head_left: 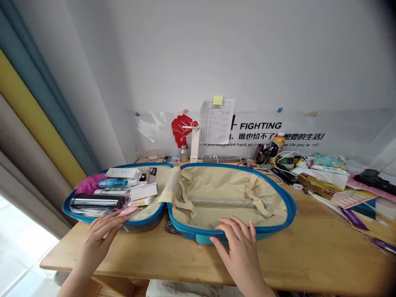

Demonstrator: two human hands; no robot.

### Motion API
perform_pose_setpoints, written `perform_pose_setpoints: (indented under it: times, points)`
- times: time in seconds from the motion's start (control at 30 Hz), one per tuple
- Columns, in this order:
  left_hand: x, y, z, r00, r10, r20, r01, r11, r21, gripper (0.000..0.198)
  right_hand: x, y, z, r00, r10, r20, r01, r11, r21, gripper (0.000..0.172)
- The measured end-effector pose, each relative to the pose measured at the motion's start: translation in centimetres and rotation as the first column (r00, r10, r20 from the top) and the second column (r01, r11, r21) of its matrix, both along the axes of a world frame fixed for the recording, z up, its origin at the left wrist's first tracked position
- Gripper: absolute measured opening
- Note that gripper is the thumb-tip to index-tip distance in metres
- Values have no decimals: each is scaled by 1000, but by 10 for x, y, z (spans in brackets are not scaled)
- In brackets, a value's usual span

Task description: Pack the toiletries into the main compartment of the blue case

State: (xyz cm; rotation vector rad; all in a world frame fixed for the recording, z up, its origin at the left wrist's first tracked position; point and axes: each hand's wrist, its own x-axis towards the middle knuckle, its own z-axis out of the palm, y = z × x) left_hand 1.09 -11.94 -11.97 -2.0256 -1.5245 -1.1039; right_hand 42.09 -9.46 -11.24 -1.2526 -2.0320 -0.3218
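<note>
A blue-rimmed suitcase (pixel 230 232) lies unfolded on the wooden table, both halves facing up. Packed in its left half are a pink bath puff (pixel 90 184), a black cylinder (pixel 98 201), a blue bottle (pixel 111 183), white boxes (pixel 123 173) and other small items. The right half shows beige lining and loose straps (pixel 259 202). My left hand (pixel 100 233) rests with extended fingers at the near rim of the left half, by a flat pink item (pixel 127 211). Over the near rim of the right half, my right hand (pixel 239 243) has its fingers apart, holding nothing.
Clutter covers the table's right side: papers (pixel 355 200), a wipes pack (pixel 329 161), a yellow bottle (pixel 276 147) and cables. A white stand (pixel 194 144) and a small jar (pixel 183 153) stand behind the suitcase by the wall. Curtains (pixel 40 111) hang at left.
</note>
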Motion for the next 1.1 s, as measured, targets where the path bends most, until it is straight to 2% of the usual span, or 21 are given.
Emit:
perform_pose_setpoints:
  times: [0.1,0.17,0.3,0.43,0.53,0.6,0.67,0.73,0.77,0.83,0.93,1.0,1.1]
  points:
    - [4,-3,-2,999,51,12,-51,999,0,26,13,6,4,997,70,38,-71,997,24,29]
    - [8,-4,-2,997,80,15,-80,997,-18,27,36,16,5,997,66,30,-68,994,82,35]
    - [18,-6,2,991,133,17,-132,990,-54,29,103,51,-5,993,-94,-75,107,975,195,40]
    - [25,-7,8,990,140,30,-137,987,-88,30,148,78,-24,988,21,-153,24,957,290,45]
    - [28,-3,21,981,167,99,-159,984,-84,32,154,78,-30,983,68,-172,-18,961,277,44]
    - [28,8,37,972,187,141,-174,980,-101,37,150,75,-30,977,57,-207,-5,969,246,45]
    - [27,26,58,972,210,105,-184,960,-210,43,145,73,-29,964,48,-260,14,973,232,46]
    - [25,52,80,981,195,-13,-183,895,-407,52,141,72,-27,954,45,-297,34,966,255,48]
    - [24,65,89,986,152,-75,-168,840,-516,58,140,73,-27,951,39,-306,45,964,263,50]
    - [21,93,103,990,69,-126,-135,750,-648,67,140,73,-26,951,29,-308,54,965,256,54]
    - [17,124,110,989,-21,-145,-99,632,-768,76,141,73,-27,951,41,-307,35,970,239,57]
    - [15,135,110,986,-66,-152,-88,571,-816,76,142,73,-27,950,68,-303,13,966,258,56]
    - [16,140,109,982,-111,-153,-70,540,-839,72,143,74,-29,947,86,-311,5,959,282,55]
